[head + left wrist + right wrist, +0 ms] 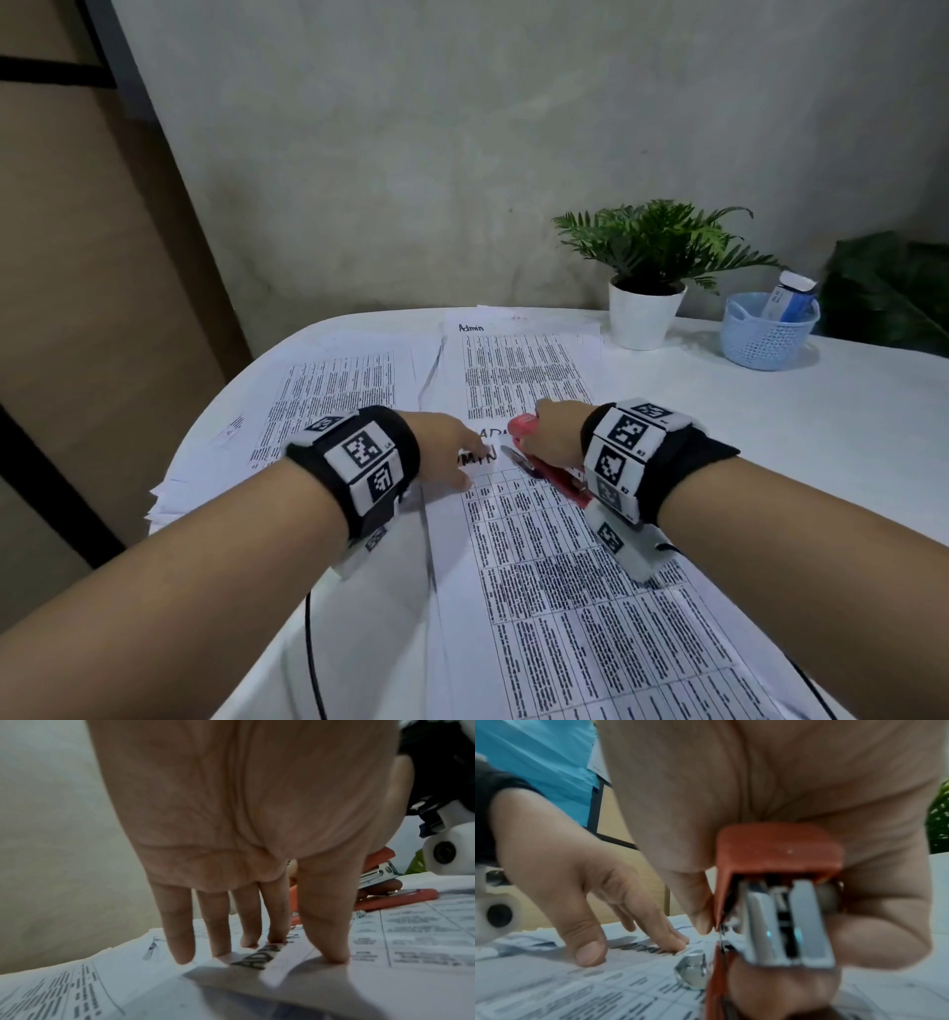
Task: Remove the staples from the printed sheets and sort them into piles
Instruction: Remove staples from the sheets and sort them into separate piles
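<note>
White round-edged table (770, 411) vs. a rough grey wall, w/ a fern in a white pot (644, 313) and a perforated blue basket (765, 334) at the far right. Printed sheets (590, 616), dense table text w/ "ADMIN" handwritten at the top, lie in front, more piles behind & left. Left hand (231, 821) presses straight fingertips (334, 953) flat on the top corner; right hand (808, 791) grips a red stapler (777, 892) w/ metal inner parts, tip prob. at the corner, blurred.
</note>
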{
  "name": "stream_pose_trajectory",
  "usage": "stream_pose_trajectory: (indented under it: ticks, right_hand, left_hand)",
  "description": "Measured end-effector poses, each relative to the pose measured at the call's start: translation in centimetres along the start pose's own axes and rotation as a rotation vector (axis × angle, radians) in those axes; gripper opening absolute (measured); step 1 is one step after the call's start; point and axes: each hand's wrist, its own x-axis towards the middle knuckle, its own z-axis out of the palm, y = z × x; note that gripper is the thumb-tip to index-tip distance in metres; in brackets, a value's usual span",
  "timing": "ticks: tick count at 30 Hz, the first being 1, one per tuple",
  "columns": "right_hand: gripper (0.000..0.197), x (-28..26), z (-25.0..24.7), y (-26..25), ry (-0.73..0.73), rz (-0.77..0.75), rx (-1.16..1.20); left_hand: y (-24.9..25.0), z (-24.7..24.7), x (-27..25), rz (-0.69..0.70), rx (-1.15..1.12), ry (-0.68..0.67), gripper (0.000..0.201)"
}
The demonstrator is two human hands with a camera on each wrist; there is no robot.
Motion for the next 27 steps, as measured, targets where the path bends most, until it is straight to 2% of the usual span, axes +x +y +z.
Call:
stream_pose_trajectory:
  ticks: [6,10,18,21,24,27]
  right_hand:
    - [0.038,0.1,0.1,-0.7,0.035,0.045,0.037]
    - [0.041,0.7,0.2,-0.8,0.027,0.105,0.128]
    - [0.037,1.4,0.2,-3.1,0.023,0.021,-0.252]
    - [0.043,1.1,-0.3,-2.9,0.007,0.042,-0.178]
    - [0.040,1.2,-0.4,-2.3,0.025,0.067,-0.102]
    - [0.037,1.9,0.2,-2.8,0.046,0.043,-0.141]
  left_hand:
    - [-0.3,-0.7,0.6,0.026,-0.026,0.000,0.047]
    - [-0.8,-0.3,0.6,0.033,-0.067,-0.004,0.050]
    - [-1.1,0.1,0.5,0.034,-0.087,-0.019,0.048]
    - [-1.3,0.0,0.4,0.027,-0.096,-0.018,0.050]
    - [-1.5,0.0,0.3,0.029,-0.104,-0.033,0.053]
    - [-1.6,0.0,0.4,0.042,-0.101,-0.047,0.051]
